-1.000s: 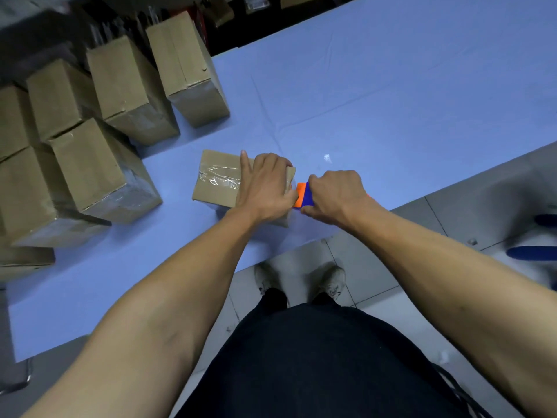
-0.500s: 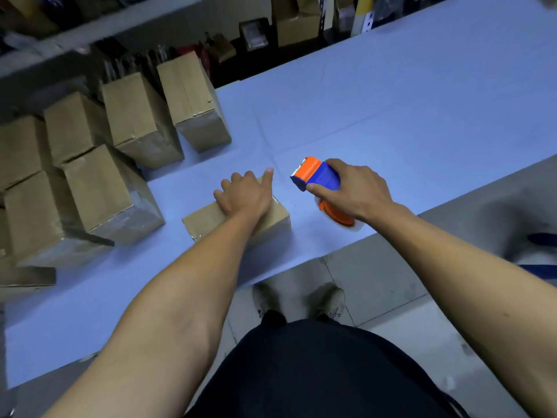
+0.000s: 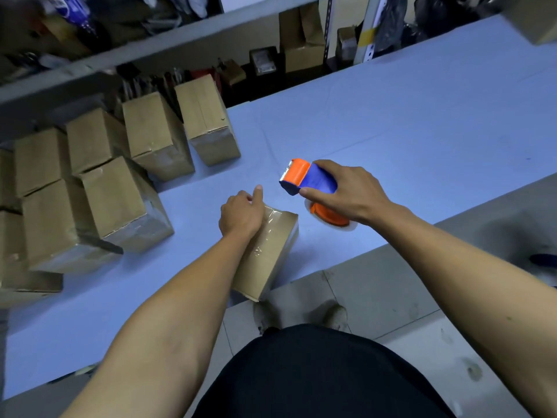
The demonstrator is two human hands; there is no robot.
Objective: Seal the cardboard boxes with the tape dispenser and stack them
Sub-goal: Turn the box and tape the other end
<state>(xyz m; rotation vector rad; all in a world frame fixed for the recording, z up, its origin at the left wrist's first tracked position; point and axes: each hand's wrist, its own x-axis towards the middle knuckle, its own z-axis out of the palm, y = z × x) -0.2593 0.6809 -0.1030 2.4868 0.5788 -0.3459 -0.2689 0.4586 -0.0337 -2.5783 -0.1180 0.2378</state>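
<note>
1. Gripping the tape dispenser, the right hand had its fingers curled over the blue body and its thumb along the near side, holding the tool off the table with the orange toothed end pointing toward the far-left corner.
2. Below the right hand showed the orange hub and a clear roll of tape, hanging just above the blue surface near the front edge.
3. The left hand rested on the far end of a small cardboard box, its fingers curled over that end and the index finger sticking out past it; whether the fingers truly clamped the box could not be told.
4. That box lay at the table's front edge, its near corner jutting over the edge above the floor, with shiny clear tape running along its top face.
5. The dispenser was just beside the box on its right, apart from it.
6. A cluster of larger cardboard boxes stood along the table's left side, some stacked and some leaning, reaching toward the far edge.
7. Behind the far edge stood a grey shelf with blurred clutter on it.
</note>
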